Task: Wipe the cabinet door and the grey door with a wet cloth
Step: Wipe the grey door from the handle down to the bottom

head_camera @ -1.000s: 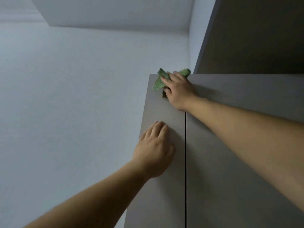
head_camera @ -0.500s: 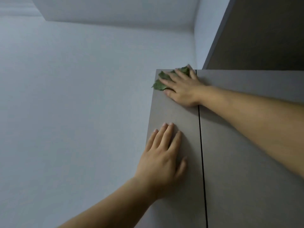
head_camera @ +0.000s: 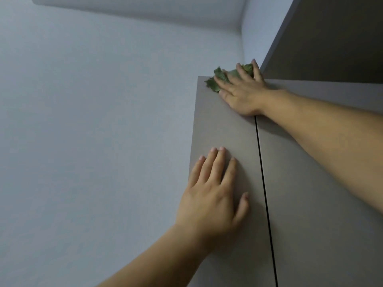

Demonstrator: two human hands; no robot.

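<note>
Our right hand presses the green cloth with flat fingers. The cabinet door runs long toward 6 o'clock.

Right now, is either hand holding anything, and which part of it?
The right hand presses a green cloth onto the cabinet door at its top corner, straight fingers over the cloth's middle. The left hand holds nothing, flat on the door.

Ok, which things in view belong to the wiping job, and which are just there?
Job:
green cloth, pressed flat by the right hand
left cabinet door, with the left hand resting on it
right cabinet door

Just there:
white wall
dark panel above the doors
</note>
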